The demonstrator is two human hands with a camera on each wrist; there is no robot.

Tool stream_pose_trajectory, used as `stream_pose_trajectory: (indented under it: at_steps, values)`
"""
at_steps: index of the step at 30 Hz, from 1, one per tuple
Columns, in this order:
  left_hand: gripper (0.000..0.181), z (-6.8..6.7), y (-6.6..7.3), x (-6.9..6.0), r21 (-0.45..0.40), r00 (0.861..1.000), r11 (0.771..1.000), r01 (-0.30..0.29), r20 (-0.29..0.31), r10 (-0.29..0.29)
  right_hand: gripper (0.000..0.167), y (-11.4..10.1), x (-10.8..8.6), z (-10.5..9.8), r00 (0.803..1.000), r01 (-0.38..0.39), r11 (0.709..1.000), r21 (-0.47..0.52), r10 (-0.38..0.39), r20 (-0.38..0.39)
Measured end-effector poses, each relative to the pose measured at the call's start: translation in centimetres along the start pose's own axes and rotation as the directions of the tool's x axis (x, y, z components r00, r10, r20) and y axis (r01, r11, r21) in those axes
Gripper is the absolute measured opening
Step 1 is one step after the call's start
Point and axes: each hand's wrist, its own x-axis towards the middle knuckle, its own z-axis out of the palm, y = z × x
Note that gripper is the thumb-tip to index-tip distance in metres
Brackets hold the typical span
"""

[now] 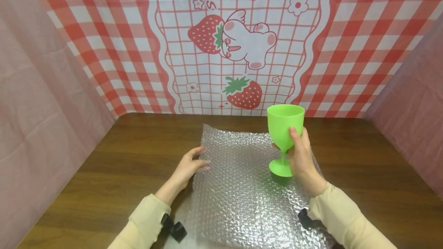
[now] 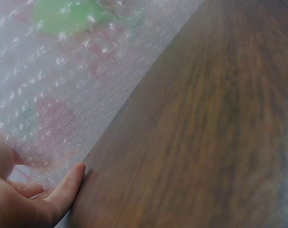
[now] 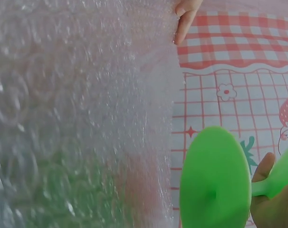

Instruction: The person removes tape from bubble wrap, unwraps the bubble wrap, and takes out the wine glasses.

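Note:
My right hand (image 1: 302, 158) grips a bright green plastic goblet (image 1: 279, 130), thumb on the side of its bowl. The goblet is upright above the right part of a sheet of clear bubble wrap (image 1: 238, 187), and its green shows on the glossy wrap beneath. In the right wrist view the goblet's round base (image 3: 213, 180) faces the camera. At the left edge of the wrap, my left hand (image 1: 187, 168) touches the sheet with fingers extended. The left wrist view shows a fingertip (image 2: 77, 173) along that edge, beside the wood.
The sheet lies on a dark brown wooden table (image 1: 114, 172). Behind it hangs a red-and-white checked cloth (image 1: 124, 49) with strawberry pictures. Pink curtains (image 1: 45, 87) close in the sides. A black device (image 1: 173, 228) is strapped at each wrist.

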Motion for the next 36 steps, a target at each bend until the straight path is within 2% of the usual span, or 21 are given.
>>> stream_pose_trajectory:
  at_steps: [20,28,36]
  values:
    - [0.057,-0.1,0.2,-0.2,0.026,1.000,1.000,0.015,0.006,-0.016,0.037,-0.9,1.0,-1.6,0.989,0.092,0.987,0.130,-0.075,-0.131]
    - [0.057,-0.2,0.1,-0.1,0.034,1.000,0.999,0.013,0.010,-0.014,0.035,-1.2,1.7,-2.1,0.980,0.163,0.965,0.206,-0.134,-0.148]
    - [0.057,-0.3,0.0,-0.1,0.037,1.000,0.999,0.017,0.016,-0.018,0.033,-2.0,1.7,-2.5,0.976,0.146,0.971,0.187,-0.112,-0.185]
